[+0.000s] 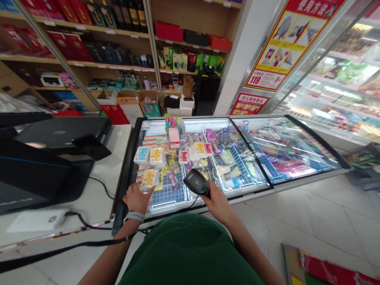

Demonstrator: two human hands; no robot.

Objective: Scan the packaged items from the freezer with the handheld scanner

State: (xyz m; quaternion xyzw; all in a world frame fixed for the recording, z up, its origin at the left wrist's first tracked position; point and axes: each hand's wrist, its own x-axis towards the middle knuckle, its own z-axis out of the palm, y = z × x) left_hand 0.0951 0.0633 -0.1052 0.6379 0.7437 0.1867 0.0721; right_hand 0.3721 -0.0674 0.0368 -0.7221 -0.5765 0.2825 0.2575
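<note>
My right hand is wrapped round the handle of a black barcode scanner, its head angled up and to the left over the freezer's glass top. At the near left of the glass, my left hand, with a grey band on the wrist, has its thumb and fingers about the near side of a clear plastic box with a yellow-orange label. Behind that box sit a blue-labelled box and another orange-labelled box. Farther right are a small red-labelled pack and a white pack with orange and red labels.
A chest freezer with frozen goods in wire baskets lies before me. To the left is a counter with a black checkout machine and cables. Stocked shelves stand behind. A bright bunch with a blurred card rests on the glass.
</note>
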